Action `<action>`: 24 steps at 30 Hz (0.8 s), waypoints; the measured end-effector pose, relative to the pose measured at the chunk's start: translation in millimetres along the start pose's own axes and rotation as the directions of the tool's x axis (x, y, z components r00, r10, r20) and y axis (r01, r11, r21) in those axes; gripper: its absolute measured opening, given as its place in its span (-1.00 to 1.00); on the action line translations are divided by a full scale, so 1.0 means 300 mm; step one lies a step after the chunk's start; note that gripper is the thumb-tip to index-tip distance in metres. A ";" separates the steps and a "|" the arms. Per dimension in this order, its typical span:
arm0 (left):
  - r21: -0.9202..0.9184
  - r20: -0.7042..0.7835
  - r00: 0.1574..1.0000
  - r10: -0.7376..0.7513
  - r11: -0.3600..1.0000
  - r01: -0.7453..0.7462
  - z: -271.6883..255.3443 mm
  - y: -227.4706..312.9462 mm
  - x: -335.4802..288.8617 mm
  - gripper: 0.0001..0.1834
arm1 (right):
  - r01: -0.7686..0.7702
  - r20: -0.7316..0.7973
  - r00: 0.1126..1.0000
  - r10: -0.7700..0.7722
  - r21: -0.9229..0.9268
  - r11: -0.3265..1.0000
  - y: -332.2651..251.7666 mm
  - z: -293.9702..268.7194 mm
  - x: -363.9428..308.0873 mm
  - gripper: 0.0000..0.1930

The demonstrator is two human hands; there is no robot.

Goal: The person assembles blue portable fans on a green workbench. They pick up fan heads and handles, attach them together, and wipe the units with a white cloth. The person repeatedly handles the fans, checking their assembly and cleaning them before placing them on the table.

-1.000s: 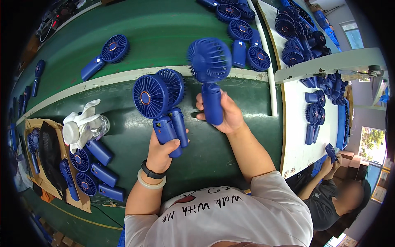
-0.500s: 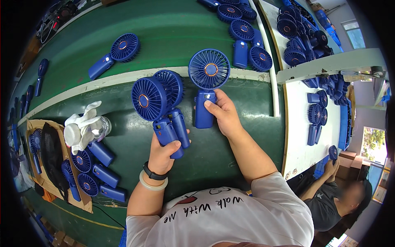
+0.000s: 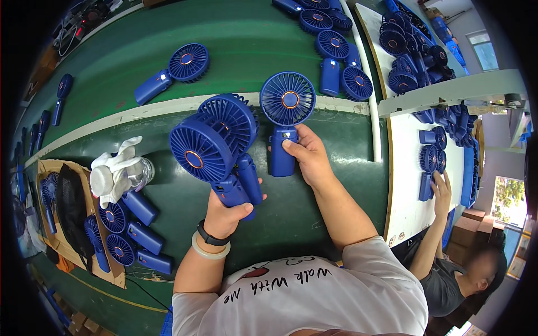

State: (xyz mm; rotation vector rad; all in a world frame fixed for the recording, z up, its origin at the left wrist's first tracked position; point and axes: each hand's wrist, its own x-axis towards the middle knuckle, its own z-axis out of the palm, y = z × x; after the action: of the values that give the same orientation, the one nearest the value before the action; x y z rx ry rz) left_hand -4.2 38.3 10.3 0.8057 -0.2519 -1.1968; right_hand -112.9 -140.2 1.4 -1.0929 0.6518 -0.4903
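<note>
My left hand [image 3: 225, 215] is closed around the handles of two blue handheld fans, one nearer [image 3: 190, 151] and one just behind it [image 3: 238, 120]. Their round grilles overlap and tilt at different angles. In my right hand [image 3: 311, 157] is a third blue handheld fan [image 3: 283, 148], upright with its grille facing up toward me. The thumb presses near the small display at the top of its handle. All three fans are above the dark green bench [image 3: 330, 131], the right one a little apart from the left pair.
Beyond a pale strip [image 3: 129, 115], another handheld fan [image 3: 188, 63] lies on the green conveyor belt [image 3: 241, 33]. White gloves [image 3: 120, 171] drape over a clear jar at left, beside several fans and a cardboard tray [image 3: 115, 274]. At right, a co-worker's hand [image 3: 441, 193] touches fans on a white table [image 3: 406, 207].
The left pair of fans has tilted and its grilles spread apart. My right hand's fan dipped slightly. Fans on the belt shifted right. The co-worker's hand reached forward to the table fans.
</note>
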 end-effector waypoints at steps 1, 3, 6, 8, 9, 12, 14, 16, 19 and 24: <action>0.000 0.005 1.000 -0.003 1.000 0.003 -0.002 0.000 0.000 -0.12 | -0.004 -0.002 1.000 0.004 -0.001 1.000 0.000 0.000 0.000 -0.65; 0.000 0.010 1.000 -0.008 1.000 0.008 -0.005 0.001 0.000 -0.10 | 0.000 0.013 1.000 0.000 0.028 1.000 0.003 -0.003 -0.001 -0.65; -0.001 0.011 1.000 -0.012 1.000 0.012 -0.006 0.000 -0.001 -0.08 | -0.015 0.037 0.999 0.014 0.036 0.999 -0.004 0.000 -0.002 -0.65; -0.001 0.015 1.000 -0.013 1.000 0.013 -0.006 -0.002 -0.001 -0.08 | -0.027 0.047 0.999 0.025 0.037 0.999 -0.012 -0.001 -0.002 -0.65; -0.002 0.027 1.000 -0.008 1.000 0.008 -0.006 -0.001 0.000 -0.08 | -0.033 0.051 0.998 0.031 0.045 0.998 -0.012 -0.002 -0.001 -0.65; 0.005 0.058 0.998 0.005 1.000 -0.005 -0.002 0.002 0.005 -0.05 | -0.003 0.067 0.998 0.004 -0.013 1.000 -0.004 -0.002 -0.003 -0.65; 0.020 0.076 0.997 0.013 1.000 -0.015 0.000 0.004 0.008 0.01 | 0.034 0.099 0.995 -0.029 -0.044 0.998 0.001 0.011 -0.010 -0.61; 0.004 0.087 0.996 0.014 1.000 -0.014 0.002 0.002 0.006 -0.08 | 0.070 0.154 0.986 -0.064 -0.033 0.997 0.008 0.043 -0.023 -0.54; 0.105 0.153 0.986 0.067 0.991 -0.083 0.001 0.009 0.006 -0.16 | -0.057 0.300 0.952 0.057 -0.008 0.998 0.033 0.089 -0.069 -0.41; 0.683 0.349 0.912 0.214 0.608 -0.405 -0.021 -0.047 0.001 0.00 | 0.126 0.519 0.855 0.005 -0.217 0.968 -0.005 0.158 -0.154 -0.06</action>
State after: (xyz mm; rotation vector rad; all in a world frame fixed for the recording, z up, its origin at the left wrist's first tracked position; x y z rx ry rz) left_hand -10.8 38.7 -3.7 1.2693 -1.1055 -0.8191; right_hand -113.0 -79.8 28.4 -1.4133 0.1999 -0.1500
